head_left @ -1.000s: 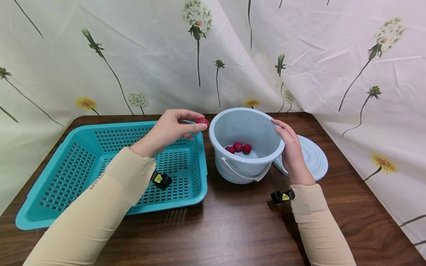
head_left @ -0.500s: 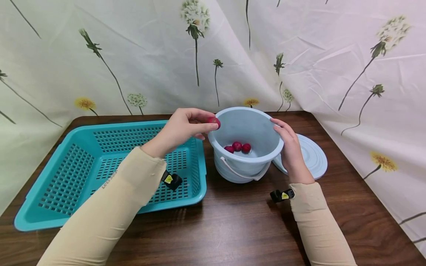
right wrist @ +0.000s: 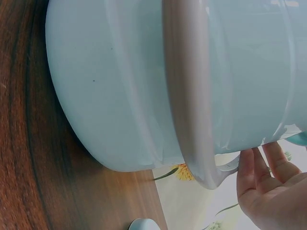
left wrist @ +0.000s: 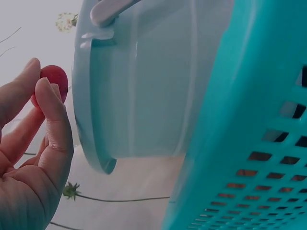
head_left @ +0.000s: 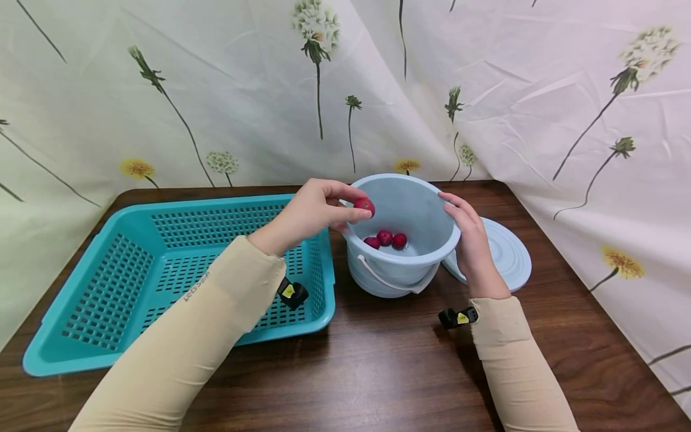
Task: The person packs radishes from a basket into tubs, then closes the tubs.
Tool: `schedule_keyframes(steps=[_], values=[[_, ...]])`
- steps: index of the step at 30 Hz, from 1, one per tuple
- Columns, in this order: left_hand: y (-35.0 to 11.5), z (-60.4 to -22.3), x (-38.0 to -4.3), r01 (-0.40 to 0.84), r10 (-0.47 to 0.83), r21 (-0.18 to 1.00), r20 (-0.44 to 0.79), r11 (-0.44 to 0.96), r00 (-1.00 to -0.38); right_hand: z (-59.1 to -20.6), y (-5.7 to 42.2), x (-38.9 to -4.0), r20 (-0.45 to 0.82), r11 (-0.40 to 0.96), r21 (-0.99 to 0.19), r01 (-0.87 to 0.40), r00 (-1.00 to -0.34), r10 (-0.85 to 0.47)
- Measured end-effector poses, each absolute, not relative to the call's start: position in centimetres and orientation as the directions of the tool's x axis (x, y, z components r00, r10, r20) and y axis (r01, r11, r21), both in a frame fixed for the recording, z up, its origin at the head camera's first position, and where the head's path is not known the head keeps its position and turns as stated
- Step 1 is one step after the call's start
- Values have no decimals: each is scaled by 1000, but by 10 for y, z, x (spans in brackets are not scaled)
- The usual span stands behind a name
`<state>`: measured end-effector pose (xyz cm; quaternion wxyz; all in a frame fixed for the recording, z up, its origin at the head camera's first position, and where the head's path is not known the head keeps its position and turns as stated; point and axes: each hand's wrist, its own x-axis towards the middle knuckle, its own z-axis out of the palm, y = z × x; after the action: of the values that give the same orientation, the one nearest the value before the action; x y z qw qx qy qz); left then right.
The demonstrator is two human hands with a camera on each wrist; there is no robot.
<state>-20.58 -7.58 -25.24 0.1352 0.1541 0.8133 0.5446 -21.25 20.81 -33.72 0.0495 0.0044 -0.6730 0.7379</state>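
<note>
My left hand (head_left: 318,213) pinches a small round red fruit (head_left: 364,207) between thumb and fingers. That fruit is over the left part of the light blue bucket (head_left: 402,259), by its rim. The left wrist view shows the same red fruit (left wrist: 55,81) at the fingertips, beside the bucket's rim. Inside the bucket lie three similar red fruits (head_left: 385,237). With fairly straight fingers, my right hand (head_left: 471,240) rests against the bucket's right rim. In the right wrist view its fingertips (right wrist: 247,158) touch the outer wall near the handle (right wrist: 189,86); no thumb shows there.
A teal perforated basket (head_left: 70,324) stands left of the bucket, partly hidden under my left arm. The round light blue lid (head_left: 510,255) lies on the brown wooden table (head_left: 367,372), right of the bucket. Behind hangs a white floral cloth (head_left: 243,90).
My left hand has moved right with the red fruit, from the gap beside the basket to over the bucket's left rim. The right hand and the bucket have stayed in place.
</note>
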Motion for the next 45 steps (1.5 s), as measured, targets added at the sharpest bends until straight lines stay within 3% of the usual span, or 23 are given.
schedule_keyframes(steps=[33,45], values=[[-45,-248,-213,148,450,846,-117,512,-886,-337,207,-211,80,-94,-992,-87,-994,75],[-45,-251,-213,116,398,818,-146,564,-906,-337,206,-212,84,-109,-990,-91,-994,71]])
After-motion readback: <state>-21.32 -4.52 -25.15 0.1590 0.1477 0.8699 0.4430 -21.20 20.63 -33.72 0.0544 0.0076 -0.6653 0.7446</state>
